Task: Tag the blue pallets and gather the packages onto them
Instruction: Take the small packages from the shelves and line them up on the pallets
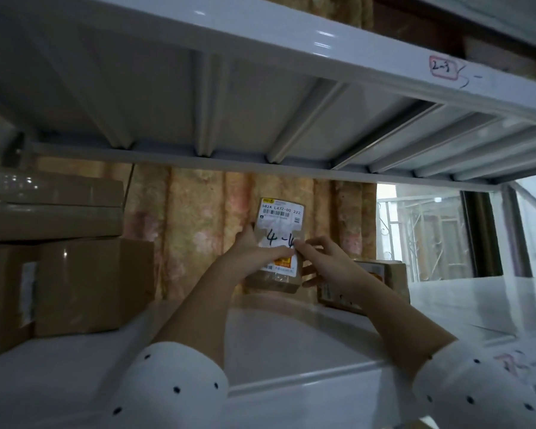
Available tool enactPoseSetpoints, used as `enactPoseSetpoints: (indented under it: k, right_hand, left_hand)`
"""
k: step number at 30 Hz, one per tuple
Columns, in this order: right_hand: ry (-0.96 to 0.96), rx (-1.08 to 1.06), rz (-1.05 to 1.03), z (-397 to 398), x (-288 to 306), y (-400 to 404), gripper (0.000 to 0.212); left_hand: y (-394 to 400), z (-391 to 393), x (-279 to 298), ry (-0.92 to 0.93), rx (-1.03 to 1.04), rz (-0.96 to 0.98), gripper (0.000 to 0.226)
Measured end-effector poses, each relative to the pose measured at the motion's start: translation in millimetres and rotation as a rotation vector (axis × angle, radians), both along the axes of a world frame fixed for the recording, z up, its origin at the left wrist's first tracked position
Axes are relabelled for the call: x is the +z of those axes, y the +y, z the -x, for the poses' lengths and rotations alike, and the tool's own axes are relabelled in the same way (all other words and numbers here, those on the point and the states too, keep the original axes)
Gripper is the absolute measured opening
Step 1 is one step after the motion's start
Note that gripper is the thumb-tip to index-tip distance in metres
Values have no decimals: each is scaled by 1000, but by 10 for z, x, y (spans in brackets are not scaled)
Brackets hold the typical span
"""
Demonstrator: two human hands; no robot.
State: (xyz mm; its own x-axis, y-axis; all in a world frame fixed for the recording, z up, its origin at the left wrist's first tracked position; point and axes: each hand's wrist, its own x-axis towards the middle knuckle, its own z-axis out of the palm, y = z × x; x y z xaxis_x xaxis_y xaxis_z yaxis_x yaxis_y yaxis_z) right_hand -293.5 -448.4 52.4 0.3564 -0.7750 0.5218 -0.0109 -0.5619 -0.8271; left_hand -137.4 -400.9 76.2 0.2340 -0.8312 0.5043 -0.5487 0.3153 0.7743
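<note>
A small brown package [279, 224] with a white shipping label and blue handwriting "4-" stands upright at the back of a white metal shelf [276, 339]. My left hand [254, 252] grips its left side, thumb across the label. My right hand [325, 261] holds its right edge, fingertips pinching at the label near the handwriting. Both arms wear white sleeves with black dots. No blue pallet is in view.
Stacked cardboard boxes [75, 283] fill the shelf's left end. Another small labelled box [381, 283] sits just right of my hands. The shelf above [260, 88] hangs low overhead, with a tag reading "2-3" [442, 68] on its front edge. A curtain and a window lie behind.
</note>
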Motion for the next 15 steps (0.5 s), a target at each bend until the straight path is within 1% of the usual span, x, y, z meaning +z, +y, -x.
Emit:
enactPoseSetpoints:
  k: [1,5,7,9,11,12,13,15]
  right_hand:
    - [-2,-3,7,-2,-2,-9,58]
    - [-25,15,-3,3,-10,-19,60]
    - [-44,47,-26,12,5,14,56]
    - [-62,60,-39,30,20,39,51]
    - [-59,42,-31,30,19,67,51]
    - [-52,27,-22,21,14,99,51]
    - [-41,10,-11,15,6,136,50]
    - [-23,-25,12,6,-17,173,47]
  left_hand:
    - [2,-7,-10,-14,9,8,97]
    - [12,-18,-20,-52,-6,36,91]
    - [17,0,-8,-56,7,63,94]
    - [5,9,0,-32,2,59,109]
    - [-8,18,-14,-40,30,27,138]
    - [6,27,-26,-60,58,8,148]
    - [16,44,-46,-78,78,-1,152]
    - [28,82,-83,-93,87,1,149]
